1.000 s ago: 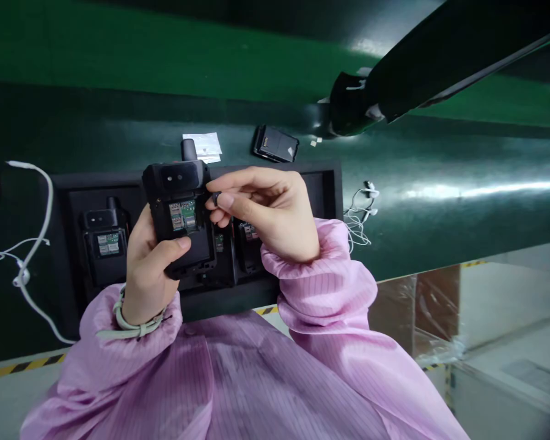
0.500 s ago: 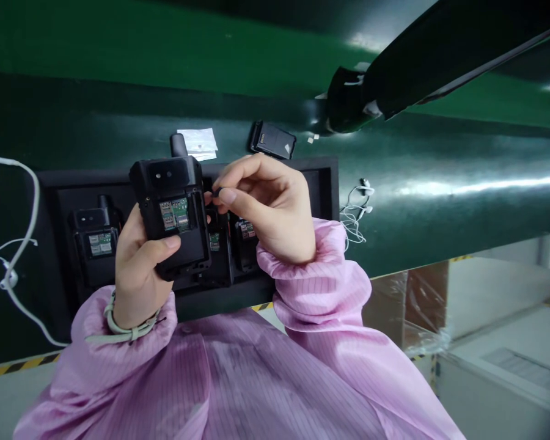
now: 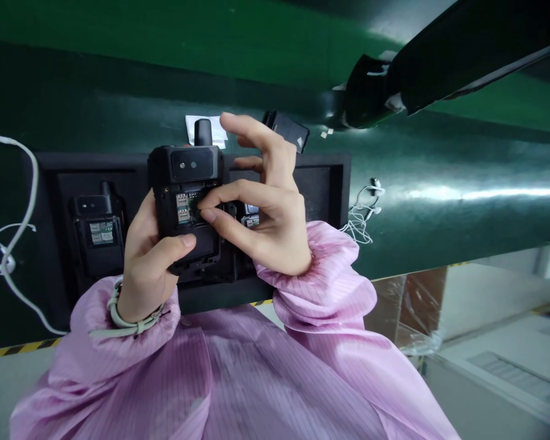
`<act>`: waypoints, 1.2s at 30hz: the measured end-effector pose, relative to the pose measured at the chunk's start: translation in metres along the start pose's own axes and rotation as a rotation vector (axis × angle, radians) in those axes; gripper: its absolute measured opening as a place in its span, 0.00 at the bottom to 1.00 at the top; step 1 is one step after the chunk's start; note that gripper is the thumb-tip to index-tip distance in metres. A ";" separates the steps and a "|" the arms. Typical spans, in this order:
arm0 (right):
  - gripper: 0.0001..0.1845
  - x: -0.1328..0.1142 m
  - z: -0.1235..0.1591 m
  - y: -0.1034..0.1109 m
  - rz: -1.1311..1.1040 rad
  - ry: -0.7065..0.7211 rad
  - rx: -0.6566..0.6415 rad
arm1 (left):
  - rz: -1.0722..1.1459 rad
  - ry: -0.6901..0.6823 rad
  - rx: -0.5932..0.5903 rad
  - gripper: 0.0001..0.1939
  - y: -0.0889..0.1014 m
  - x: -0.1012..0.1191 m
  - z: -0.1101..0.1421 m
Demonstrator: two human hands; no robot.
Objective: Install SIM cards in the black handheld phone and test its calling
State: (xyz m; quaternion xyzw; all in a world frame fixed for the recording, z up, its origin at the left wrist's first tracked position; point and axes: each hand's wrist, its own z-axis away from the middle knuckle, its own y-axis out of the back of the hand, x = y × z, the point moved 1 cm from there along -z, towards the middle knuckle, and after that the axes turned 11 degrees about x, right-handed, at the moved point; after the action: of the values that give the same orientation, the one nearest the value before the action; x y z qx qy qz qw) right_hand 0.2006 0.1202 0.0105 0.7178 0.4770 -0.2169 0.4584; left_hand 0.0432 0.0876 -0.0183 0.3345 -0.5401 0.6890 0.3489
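Observation:
My left hand (image 3: pixel 149 256) is wrapped round a black handheld radio (image 3: pixel 197 164) with a stubby antenna, its thumb pressing the lower back. The radio's back is open, baring metal card slots (image 3: pixel 182 209) and a green circuit board. My right hand (image 3: pixel 261 214) pinches thumb and forefinger over the right side of the slots. A small black piece seems to sit between those fingertips, mostly hidden; its kind cannot be made out. The other right fingers are raised and spread.
A black tray (image 3: pixel 334 162) beneath my hands holds another open-backed radio (image 3: pixel 98 235) and more partly hidden ones. Behind lie a black battery (image 3: pixel 291 131) and white paper (image 3: pixel 217 131). White earphones (image 3: pixel 360 214) lie right, a white cable (image 3: pixel 34 201) left. A black-wrapped arm (image 3: pixel 417 73) crosses the upper right.
My right hand has moved left with the small black piece, from beside the radio onto its card slots, and its outer fingers have lifted. The radio appears slightly farther right and higher in view.

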 end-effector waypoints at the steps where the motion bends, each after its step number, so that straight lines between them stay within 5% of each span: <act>1: 0.07 0.000 0.000 0.000 -0.004 -0.006 -0.002 | 0.001 0.001 -0.004 0.25 0.000 0.000 0.000; 36: 0.04 0.005 0.002 -0.008 -0.207 -0.060 0.062 | -0.030 -0.042 -0.004 0.22 0.002 -0.001 0.001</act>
State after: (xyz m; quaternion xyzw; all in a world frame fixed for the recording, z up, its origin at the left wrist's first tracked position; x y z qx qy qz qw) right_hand 0.1958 0.1221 0.0016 0.6718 0.5276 -0.2993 0.4251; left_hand 0.0422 0.0863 -0.0200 0.3563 -0.5438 0.6753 0.3484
